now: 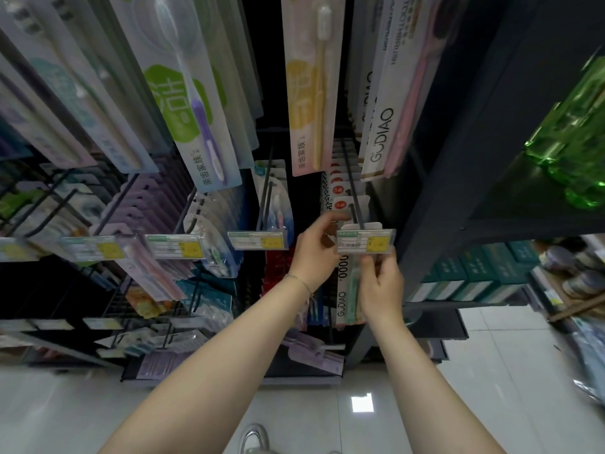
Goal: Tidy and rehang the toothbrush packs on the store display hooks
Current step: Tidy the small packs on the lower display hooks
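Note:
A white toothbrush pack marked GUDIAO hangs at the tip of a black display hook, just behind its price tag. My right hand grips this pack from below, fingers curled round its edge. My left hand reaches up beside the hook tip and pinches the top of the pack near the tag. More packs of the same kind sit further back on the hook.
Rows of hooks with toothbrush packs and price tags fill the rack to the left. Larger packs hang overhead. A dark shelf post stands right, with green bottles and boxes. White tiled floor lies below.

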Tool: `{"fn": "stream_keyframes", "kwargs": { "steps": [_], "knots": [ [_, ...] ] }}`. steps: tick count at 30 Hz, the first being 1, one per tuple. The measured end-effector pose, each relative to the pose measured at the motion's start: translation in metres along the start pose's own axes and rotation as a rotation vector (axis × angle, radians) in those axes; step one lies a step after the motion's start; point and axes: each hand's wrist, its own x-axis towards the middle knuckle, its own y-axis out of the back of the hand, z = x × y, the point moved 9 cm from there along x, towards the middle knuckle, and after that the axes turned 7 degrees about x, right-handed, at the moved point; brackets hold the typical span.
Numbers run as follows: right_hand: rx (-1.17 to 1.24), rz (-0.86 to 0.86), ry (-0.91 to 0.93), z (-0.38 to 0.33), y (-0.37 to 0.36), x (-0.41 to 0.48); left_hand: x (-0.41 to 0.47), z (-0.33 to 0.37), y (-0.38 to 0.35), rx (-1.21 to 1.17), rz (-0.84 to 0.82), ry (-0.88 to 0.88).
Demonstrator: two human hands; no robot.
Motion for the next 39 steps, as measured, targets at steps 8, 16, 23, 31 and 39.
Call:
{"fn": "stream_keyframes", "kwargs": {
  "steps": [8,16,23,31,39],
  "knots": [
    [-0.056,0.066,0.013,0.000,0.001,0.002,0.007,0.005,0.000,0.129,-0.033,-0.123],
    [-0.114,0.078,0.012,-0.001,-0.002,0.001,0.011,0.016,0.002,0.179,-0.035,-0.223],
    [-0.115,0.087,0.006,0.000,-0.003,0.004,0.017,0.008,-0.005,0.082,-0.100,-0.131],
    [-0.194,0.095,0.030,0.004,-0.005,0.004,0.016,0.007,-0.007,-0.056,-0.132,-0.064],
    [-0.105,0.092,0.013,0.009,-0.004,0.008,0.018,0.010,-0.007,-0.029,-0.142,-0.093]
  ]
}}
